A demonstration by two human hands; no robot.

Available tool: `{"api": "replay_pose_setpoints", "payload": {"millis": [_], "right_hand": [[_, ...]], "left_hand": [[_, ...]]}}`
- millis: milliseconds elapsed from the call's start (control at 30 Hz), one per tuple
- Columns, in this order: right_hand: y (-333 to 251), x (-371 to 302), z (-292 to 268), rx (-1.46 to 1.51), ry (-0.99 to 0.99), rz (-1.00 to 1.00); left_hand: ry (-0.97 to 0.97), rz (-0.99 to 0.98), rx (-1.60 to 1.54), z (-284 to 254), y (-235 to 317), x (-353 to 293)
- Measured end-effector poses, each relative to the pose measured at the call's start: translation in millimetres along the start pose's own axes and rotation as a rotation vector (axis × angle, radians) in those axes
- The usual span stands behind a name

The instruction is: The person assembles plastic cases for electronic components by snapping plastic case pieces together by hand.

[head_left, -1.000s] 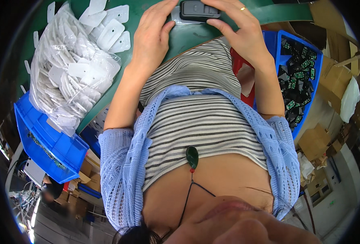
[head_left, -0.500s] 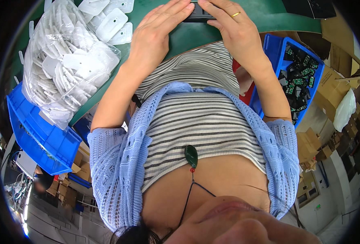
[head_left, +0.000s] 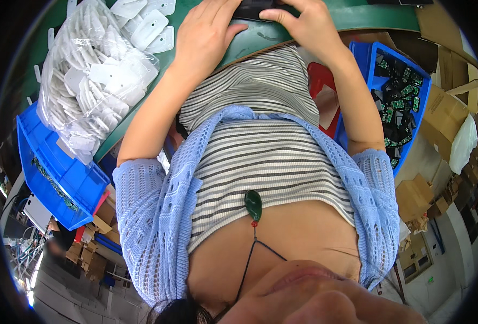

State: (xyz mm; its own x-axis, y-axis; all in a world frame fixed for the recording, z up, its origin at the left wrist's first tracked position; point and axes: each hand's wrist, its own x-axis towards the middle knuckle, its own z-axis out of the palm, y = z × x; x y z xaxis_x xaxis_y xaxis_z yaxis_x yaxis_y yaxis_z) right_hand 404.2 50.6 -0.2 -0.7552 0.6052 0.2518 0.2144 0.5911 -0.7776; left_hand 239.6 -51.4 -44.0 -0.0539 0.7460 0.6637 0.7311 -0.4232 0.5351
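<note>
A black, flat, box-shaped plastic part point(head_left: 254, 9) lies on the green table at the top edge of the view, between my hands. My right hand point(head_left: 315, 28) grips it from the right, the thumb pressed along its near side; the other fingertips run out of the picture. My left hand point(head_left: 204, 33) is at its left side with fingers stretched forward and the thumb spread apart from the part. Whether the left fingertips touch the part is hidden by the frame's edge.
A clear plastic bag point(head_left: 88, 81) full of white flat plates stands on the green table point(head_left: 352, 17) at left, with loose white plates point(head_left: 150, 28) behind it. A blue bin point(head_left: 69, 183) sits below left. At right, another blue bin point(head_left: 372, 59) holds black parts with green circuit boards. Cardboard boxes point(head_left: 438, 116) stand beyond.
Both hands have shifted slightly toward the top edge. The left thumb has spread away from its fingers, and the right thumb now lies on the near side of the black part.
</note>
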Motion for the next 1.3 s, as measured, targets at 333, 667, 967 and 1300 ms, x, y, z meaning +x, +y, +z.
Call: {"api": "replay_pose_setpoints", "payload": {"millis": [333, 667, 967, 1300], "right_hand": [[6.8, 3.1, 27.5, 0.800, 0.173, 0.194], [27.0, 15.5, 22.3, 0.644, 0.410, 0.254], [30.5, -37.3, 10.3, 0.489, 0.443, 0.291], [32.8, -35.9, 15.4, 0.418, 0.449, 0.268]], "left_hand": [[-0.027, -0.381, -1.150, -4.0, 11.6, 37.8], [-0.108, -0.851, -0.385, 3.8, -101.1, 142.7], [-0.225, -1.158, -0.256, -2.3, -285.1, 206.3], [-0.465, -0.813, 0.295, -85.1, -213.9, 188.8]]}}
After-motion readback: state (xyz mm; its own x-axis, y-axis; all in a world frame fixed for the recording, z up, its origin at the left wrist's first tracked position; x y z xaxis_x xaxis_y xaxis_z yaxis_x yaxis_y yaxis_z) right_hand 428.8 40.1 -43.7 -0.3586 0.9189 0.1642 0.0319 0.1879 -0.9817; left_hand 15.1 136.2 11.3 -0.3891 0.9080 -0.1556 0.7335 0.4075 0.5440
